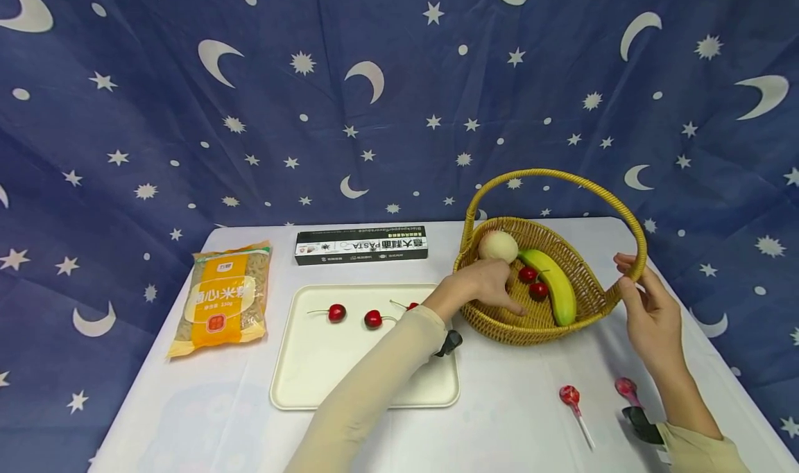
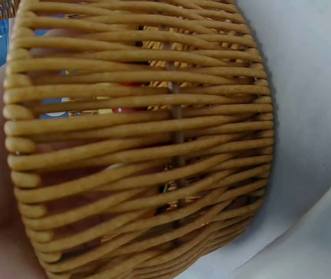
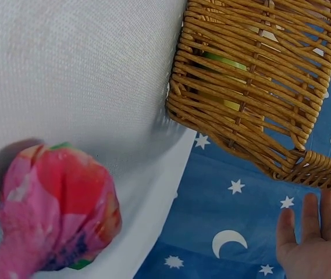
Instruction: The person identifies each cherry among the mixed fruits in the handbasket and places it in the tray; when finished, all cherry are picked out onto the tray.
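Note:
A yellow wicker basket with a tall arched handle holds a banana, two red cherries and a pale round fruit. My left hand reaches over the near-left rim into it, just below the round fruit, thumb spread from the fingers. Woven cane covers most of that hand's fingers in the left wrist view. By the handle's right foot is my right hand, its thumb and fingers either side of the cane. Straight fingers appear at the rim in the right wrist view.
A cream tray bears several cherries under my left forearm. Behind it lies a black-and-white pasta box; an orange noodle bag is at the left. Two lollipops lie at the front right.

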The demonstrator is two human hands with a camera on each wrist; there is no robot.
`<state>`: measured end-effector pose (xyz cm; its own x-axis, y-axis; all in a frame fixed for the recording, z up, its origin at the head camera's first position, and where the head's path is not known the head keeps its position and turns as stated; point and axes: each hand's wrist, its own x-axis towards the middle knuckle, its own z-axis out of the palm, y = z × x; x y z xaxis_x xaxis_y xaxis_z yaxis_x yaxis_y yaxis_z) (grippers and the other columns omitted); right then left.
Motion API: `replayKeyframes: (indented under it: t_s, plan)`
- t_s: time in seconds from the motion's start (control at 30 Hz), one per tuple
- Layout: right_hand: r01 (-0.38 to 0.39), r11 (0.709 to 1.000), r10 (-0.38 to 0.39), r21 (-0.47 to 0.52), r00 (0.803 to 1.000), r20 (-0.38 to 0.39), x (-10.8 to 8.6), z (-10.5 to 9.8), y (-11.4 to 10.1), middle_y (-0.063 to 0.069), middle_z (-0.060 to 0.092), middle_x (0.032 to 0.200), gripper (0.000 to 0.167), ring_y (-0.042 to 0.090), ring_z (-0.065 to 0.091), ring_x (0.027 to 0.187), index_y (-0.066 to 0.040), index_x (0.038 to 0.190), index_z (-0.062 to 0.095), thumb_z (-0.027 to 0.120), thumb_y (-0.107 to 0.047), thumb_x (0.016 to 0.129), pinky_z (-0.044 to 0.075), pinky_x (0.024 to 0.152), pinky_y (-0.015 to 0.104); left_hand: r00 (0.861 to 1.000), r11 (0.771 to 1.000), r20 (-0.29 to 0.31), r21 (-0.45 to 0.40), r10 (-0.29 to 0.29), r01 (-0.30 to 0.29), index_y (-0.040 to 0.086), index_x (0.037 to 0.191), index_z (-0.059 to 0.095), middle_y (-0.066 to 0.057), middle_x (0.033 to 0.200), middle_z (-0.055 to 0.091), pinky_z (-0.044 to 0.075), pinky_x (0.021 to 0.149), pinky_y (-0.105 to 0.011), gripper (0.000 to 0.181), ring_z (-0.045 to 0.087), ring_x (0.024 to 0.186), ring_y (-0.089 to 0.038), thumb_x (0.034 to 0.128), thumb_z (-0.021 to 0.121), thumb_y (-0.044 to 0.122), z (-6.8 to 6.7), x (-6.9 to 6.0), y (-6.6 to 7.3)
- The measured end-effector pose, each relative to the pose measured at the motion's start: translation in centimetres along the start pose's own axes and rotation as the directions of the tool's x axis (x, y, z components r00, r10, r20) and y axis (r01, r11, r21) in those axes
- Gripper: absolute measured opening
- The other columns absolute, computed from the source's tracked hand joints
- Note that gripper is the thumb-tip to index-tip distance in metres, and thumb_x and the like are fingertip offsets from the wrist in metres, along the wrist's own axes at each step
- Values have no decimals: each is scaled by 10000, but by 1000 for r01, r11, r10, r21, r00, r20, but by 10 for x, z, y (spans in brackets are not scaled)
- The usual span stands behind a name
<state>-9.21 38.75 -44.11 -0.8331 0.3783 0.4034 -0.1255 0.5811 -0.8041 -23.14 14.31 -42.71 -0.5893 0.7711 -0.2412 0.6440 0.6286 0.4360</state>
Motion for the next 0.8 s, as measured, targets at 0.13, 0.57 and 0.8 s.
replayKeyframes:
  t_s: [0.13, 0.57, 0.8]
  plan:
    - [0, 1000, 0, 0, 1000, -2, 0, 1, 0, -251, 614, 1420, 394, -124, 539, 1287, -112, 1505, 599, 544, -163, 1118, 431, 1010, -15, 998, 999, -42, 36, 41, -39, 184, 1174, 792, 97, 1103, 743, 539, 890, -192, 362, 666, 1021, -79, 893, 869, 398, 0, 0, -2]
    - [-4, 1000, 4, 8, 1000, -2, -1, 3, -2, -229, 625, 1429, 393, -121, 546, 1295, -105, 1505, 595, 538, -161, 1120, 436, 1019, -4, 938, 984, -318, -65, 139, -168, 210, 1180, 772, 95, 1191, 753, 441, 749, -133, 236, 575, 869, -61, 948, 815, 196, 2, -20, 5]
    - [7, 1000, -6, 26, 1000, -7, 0, 3, 1, -239, 621, 1416, 394, -100, 549, 1296, -89, 1504, 595, 537, -137, 1117, 437, 1004, -9, 896, 974, -413, -78, 162, -212, 210, 1245, 770, 51, 1332, 749, 498, 1035, -145, 299, 690, 1160, -77, 949, 805, 190, 11, -37, 10]
